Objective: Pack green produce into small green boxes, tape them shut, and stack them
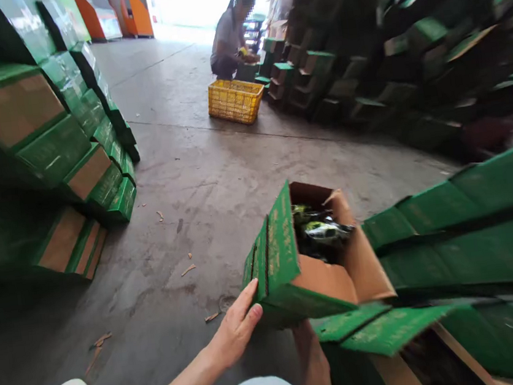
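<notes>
A green cardboard box point(280, 258) with its top flaps open is tilted in front of me, its brown inside showing. Dark, shiny plastic-wrapped items with some light green point(323, 232) lie within it; their kind is unclear. My left hand point(237, 327) presses its fingers and thumb against the box's near left side. From below, my right hand point(306, 338) reaches up to the underside, where its fingers are hidden. Just below and to the right stands another open green box point(369, 334), its flap sticking out.
Stacked green boxes point(55, 150) rise at the left, and more green boxes point(474, 235) line the right. Across the concrete floor point(178, 158), a person point(226, 41) crouches behind a yellow plastic crate point(235, 101). A dark heap of boxes point(361, 51) fills the back right.
</notes>
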Available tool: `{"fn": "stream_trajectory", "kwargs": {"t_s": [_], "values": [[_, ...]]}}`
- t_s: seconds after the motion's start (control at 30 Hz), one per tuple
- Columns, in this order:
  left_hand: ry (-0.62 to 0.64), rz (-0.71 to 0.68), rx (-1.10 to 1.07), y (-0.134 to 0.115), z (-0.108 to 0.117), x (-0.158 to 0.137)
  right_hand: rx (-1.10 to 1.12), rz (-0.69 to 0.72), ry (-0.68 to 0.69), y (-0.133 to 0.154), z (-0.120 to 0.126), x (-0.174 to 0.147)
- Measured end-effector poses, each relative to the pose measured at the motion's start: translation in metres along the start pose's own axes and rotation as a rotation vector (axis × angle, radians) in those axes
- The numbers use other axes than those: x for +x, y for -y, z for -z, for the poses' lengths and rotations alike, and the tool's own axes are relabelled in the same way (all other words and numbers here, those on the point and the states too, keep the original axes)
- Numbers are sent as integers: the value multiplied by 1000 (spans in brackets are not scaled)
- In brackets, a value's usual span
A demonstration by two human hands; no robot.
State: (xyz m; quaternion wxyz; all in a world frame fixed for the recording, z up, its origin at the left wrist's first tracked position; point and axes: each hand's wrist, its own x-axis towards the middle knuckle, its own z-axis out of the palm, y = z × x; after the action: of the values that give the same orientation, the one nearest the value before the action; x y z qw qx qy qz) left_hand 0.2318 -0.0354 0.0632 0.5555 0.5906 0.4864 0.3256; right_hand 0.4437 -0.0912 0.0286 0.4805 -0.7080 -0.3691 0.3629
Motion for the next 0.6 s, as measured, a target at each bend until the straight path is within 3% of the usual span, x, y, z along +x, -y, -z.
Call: {"fn": "stream_trajectory", "kwargs": {"t_s": [0.07, 0.13, 0.23, 0.33, 0.4, 0.47, 0.6], "values": [[-66, -35, 27, -34, 14, -3, 114, -92, 16, -14, 15, -12], [-132, -99, 85, -79, 30, 4, 112, -62, -14, 5, 36, -21], [-188, -143, 308, -154, 51, 26, 58, 193, -50, 91, 57, -12], [-25, -19, 645, -213, 58, 44, -237, 426, -54, 196, 55, 22], [91, 49, 712, -236, 58, 47, -514, 539, -18, 245, 46, 41], [139, 48, 706, -250, 59, 42, -696, 624, -28, 272, 39, 48], [106, -40, 644, -274, 87, 10, -774, 725, -66, 303, 34, 11]]}}
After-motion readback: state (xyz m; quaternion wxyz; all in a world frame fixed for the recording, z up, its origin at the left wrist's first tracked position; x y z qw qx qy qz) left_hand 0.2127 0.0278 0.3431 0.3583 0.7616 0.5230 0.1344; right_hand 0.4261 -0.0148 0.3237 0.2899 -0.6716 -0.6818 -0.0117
